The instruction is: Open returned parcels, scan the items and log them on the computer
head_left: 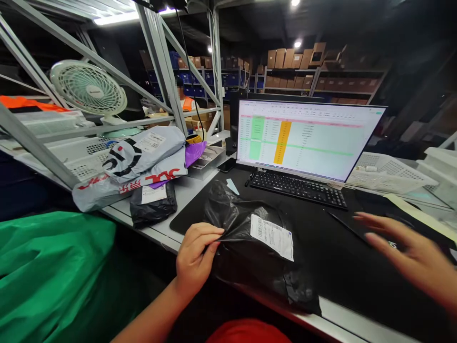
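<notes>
Pinched between the thumb and fingers of my left hand [200,252] is the left edge of a black plastic mailing bag [250,281]. The bag lies at the front of the desk, partly over its edge, and carries a white shipping label [272,237]. What is inside it is hidden. My right hand [410,252], slightly blurred, hovers over the right of the black desk mat [321,252] with fingers apart and nothing in them. Nearest to it is a thin black pen-like stick [346,227] on the mat.
Left of the mat, grey and white parcels [143,157] are stacked by a smaller black parcel [153,205]. A monitor [307,138] and keyboard [298,187] stand behind the bag. White baskets [389,174] are at right, a fan [89,88] and green sheet [53,276] at left.
</notes>
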`<state>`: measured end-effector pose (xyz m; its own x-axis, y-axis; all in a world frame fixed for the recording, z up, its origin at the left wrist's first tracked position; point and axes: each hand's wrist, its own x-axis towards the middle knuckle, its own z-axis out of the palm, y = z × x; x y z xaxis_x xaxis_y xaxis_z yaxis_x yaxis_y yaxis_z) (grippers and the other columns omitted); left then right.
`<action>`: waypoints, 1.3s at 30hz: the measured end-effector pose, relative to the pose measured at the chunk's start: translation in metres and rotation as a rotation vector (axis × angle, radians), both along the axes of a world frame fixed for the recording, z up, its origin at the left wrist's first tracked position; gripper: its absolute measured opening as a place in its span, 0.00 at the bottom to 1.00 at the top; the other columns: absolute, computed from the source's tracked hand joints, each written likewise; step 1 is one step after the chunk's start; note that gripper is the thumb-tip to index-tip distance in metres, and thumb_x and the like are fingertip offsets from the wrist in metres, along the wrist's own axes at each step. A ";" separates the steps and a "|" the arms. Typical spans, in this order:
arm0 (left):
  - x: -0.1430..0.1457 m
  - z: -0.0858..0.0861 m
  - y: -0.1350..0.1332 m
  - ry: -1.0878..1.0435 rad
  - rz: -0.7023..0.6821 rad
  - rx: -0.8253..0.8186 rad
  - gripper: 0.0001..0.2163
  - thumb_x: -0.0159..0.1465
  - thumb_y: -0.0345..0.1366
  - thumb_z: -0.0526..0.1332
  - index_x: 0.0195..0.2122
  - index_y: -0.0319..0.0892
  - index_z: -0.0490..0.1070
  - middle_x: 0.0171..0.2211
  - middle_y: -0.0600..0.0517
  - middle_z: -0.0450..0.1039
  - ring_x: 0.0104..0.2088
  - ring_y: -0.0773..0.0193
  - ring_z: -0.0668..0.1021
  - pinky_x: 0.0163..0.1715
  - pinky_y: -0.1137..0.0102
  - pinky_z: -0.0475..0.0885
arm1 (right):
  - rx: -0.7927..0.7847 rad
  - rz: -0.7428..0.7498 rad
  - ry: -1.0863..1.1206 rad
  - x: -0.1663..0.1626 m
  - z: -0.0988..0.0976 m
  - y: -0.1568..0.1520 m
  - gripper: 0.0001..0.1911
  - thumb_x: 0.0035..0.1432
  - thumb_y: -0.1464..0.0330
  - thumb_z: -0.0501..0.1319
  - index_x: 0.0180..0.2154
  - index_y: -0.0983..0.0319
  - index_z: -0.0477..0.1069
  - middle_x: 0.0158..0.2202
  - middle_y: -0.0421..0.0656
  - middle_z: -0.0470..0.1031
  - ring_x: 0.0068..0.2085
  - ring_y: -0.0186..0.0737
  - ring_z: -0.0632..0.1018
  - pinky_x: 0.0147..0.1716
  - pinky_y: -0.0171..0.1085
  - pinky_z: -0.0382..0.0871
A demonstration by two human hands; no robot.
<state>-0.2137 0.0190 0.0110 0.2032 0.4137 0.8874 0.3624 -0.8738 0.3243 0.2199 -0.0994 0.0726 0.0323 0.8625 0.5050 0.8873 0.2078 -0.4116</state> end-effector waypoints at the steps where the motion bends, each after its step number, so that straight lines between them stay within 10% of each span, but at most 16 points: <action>1: 0.002 0.002 -0.003 0.032 -0.018 0.021 0.09 0.66 0.23 0.60 0.41 0.44 0.74 0.40 0.51 0.77 0.44 0.61 0.75 0.47 0.63 0.71 | -0.032 0.148 -0.018 -0.034 0.002 0.013 0.19 0.66 0.59 0.58 0.58 0.47 0.70 0.55 0.48 0.75 0.53 0.47 0.77 0.52 0.49 0.73; 7: -0.006 -0.007 -0.017 0.182 0.101 -0.027 0.08 0.69 0.33 0.58 0.36 0.47 0.77 0.50 0.46 0.68 0.52 0.55 0.68 0.53 0.58 0.65 | -0.064 0.830 -0.167 -0.201 -0.015 0.090 0.18 0.66 0.59 0.60 0.54 0.58 0.74 0.61 0.50 0.66 0.62 0.46 0.67 0.62 0.48 0.63; 17: -0.044 -0.047 -0.026 0.500 -0.275 -0.498 0.21 0.73 0.46 0.49 0.27 0.44 0.72 0.47 0.45 0.71 0.52 0.54 0.69 0.54 0.57 0.69 | -0.193 1.075 -0.422 -0.235 -0.072 0.112 0.23 0.59 0.45 0.62 0.40 0.57 0.79 0.51 0.46 0.69 0.59 0.49 0.64 0.56 0.48 0.60; 25: -0.057 -0.006 -0.025 0.643 -0.579 -0.505 0.14 0.72 0.38 0.52 0.33 0.47 0.75 0.37 0.49 0.78 0.47 0.58 0.76 0.63 0.59 0.65 | 0.127 1.034 -0.613 -0.188 -0.041 0.136 0.24 0.61 0.45 0.60 0.30 0.58 0.75 0.46 0.42 0.78 0.55 0.45 0.70 0.59 0.49 0.58; 32: -0.072 -0.008 -0.025 0.727 -0.250 -0.125 0.18 0.70 0.37 0.56 0.21 0.45 0.68 0.21 0.53 0.66 0.26 0.62 0.70 0.39 0.66 0.74 | 0.299 0.536 -0.779 -0.074 -0.013 0.161 0.18 0.60 0.52 0.65 0.25 0.57 0.73 0.40 0.42 0.80 0.49 0.47 0.75 0.53 0.49 0.62; 39: -0.092 -0.022 0.006 0.731 -0.162 -0.074 0.22 0.71 0.47 0.55 0.20 0.45 0.66 0.20 0.53 0.64 0.25 0.62 0.69 0.34 0.67 0.72 | 0.248 0.339 -0.770 -0.010 -0.040 0.167 0.16 0.64 0.65 0.61 0.23 0.57 0.75 0.32 0.44 0.78 0.41 0.43 0.74 0.45 0.42 0.66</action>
<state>-0.3062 0.0252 -0.0110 0.7933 0.3815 0.4744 0.3763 -0.9199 0.1105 0.2098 0.0674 0.0325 -0.6329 0.6263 0.4551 0.7742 0.5144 0.3687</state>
